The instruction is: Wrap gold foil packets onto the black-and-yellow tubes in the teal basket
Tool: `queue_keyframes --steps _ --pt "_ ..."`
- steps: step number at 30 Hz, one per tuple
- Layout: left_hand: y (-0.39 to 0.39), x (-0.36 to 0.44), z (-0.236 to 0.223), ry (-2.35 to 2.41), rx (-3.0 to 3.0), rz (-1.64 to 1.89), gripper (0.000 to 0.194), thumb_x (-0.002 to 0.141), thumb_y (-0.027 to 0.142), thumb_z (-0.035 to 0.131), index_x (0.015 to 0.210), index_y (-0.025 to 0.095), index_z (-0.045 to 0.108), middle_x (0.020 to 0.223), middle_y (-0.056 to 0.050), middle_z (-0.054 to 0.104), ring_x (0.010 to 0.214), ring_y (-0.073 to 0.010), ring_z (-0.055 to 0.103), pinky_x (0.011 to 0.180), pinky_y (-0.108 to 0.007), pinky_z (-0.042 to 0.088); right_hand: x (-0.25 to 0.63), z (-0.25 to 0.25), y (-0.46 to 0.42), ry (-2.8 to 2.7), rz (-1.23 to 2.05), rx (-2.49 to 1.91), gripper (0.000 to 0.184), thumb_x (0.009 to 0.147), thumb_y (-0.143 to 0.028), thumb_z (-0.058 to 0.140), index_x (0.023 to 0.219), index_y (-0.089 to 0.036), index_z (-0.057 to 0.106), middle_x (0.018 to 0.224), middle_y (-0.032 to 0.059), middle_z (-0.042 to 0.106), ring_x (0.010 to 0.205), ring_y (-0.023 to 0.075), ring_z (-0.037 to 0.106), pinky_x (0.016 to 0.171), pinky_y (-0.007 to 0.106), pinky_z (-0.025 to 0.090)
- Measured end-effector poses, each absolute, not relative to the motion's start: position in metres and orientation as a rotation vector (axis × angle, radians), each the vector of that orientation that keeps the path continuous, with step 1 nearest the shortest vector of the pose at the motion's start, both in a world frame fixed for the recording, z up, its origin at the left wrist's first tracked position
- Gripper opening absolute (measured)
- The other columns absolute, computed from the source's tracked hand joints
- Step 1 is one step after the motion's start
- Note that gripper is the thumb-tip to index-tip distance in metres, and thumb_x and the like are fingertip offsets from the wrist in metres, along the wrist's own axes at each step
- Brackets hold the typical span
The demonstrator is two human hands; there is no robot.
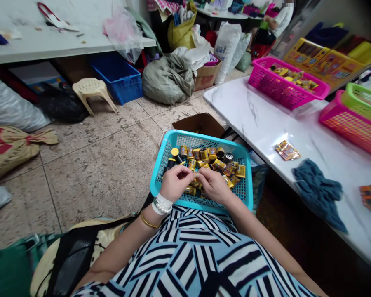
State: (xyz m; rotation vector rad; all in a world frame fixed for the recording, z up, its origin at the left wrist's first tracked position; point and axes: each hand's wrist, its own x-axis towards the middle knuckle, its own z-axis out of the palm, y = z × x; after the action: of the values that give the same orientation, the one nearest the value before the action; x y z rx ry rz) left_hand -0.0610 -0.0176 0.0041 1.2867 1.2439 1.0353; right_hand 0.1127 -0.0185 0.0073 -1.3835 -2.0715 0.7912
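Note:
A turquoise plastic basket (pixel 249 181) rests on my lap. Inside lie several small cylinders with yellow printed wraps (pixel 212 153), along with black cylinders with yellow caps (pixel 174 152) at the left. My left hand (pixel 175 181) and my right hand (pixel 213 183) meet above the basket's near half. The fingertips of both are pinched together around something small and yellowish, mostly covered by the fingers. Its kind cannot be made out. White beads and a gold bangle circle my left wrist.
To the right stands a marble-patterned table (pixel 253 111) with a pink basket (pixel 289 88) of yellow pieces, a small packet of printed sheets (pixel 287 150) and a dark teal cloth (pixel 318 192). An open cardboard box (pixel 199 123) sits beyond my basket. A stool (pixel 92 88) and a blue crate (pixel 119 80) stand farther left.

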Motion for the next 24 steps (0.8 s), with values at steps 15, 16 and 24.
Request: queue_keyframes --steps 15,16,24 --pt "-0.012 -0.066 -0.004 1.280 1.250 1.081 0.026 0.080 0.040 0.069 0.069 0.017 0.064 0.066 0.001 0.061 0.061 -0.0122 0.052 0.060 -0.023 0.041 0.107 0.007 -0.016 -1.540 1.091 -1.398 0.026 0.093 -0.045 0.053 0.102 -0.021 0.057 0.082 0.0006 0.061 0.068 0.0145 0.056 0.062 0.027 0.047" --pt "-0.012 -0.067 -0.005 1.309 1.208 1.117 0.027 0.080 0.040 0.068 0.067 0.017 0.062 0.063 0.002 0.059 0.060 -0.0118 0.051 0.058 -0.023 0.040 0.105 0.003 -0.017 -1.421 1.115 -1.403 0.031 0.091 -0.048 0.055 0.107 -0.021 0.056 0.084 0.0013 0.061 0.069 0.0152 0.057 0.062 0.028 0.049" --pt "-0.012 -0.062 -0.011 1.332 1.151 1.294 0.025 0.081 0.037 0.066 0.066 0.017 0.060 0.066 0.001 0.060 0.064 -0.0119 0.052 0.063 -0.024 0.042 0.083 0.001 -0.030 -1.243 1.334 -1.369 0.037 0.078 -0.055 0.070 0.078 -0.020 0.058 0.069 -0.0004 0.061 0.062 0.0134 0.055 0.058 0.026 0.047"
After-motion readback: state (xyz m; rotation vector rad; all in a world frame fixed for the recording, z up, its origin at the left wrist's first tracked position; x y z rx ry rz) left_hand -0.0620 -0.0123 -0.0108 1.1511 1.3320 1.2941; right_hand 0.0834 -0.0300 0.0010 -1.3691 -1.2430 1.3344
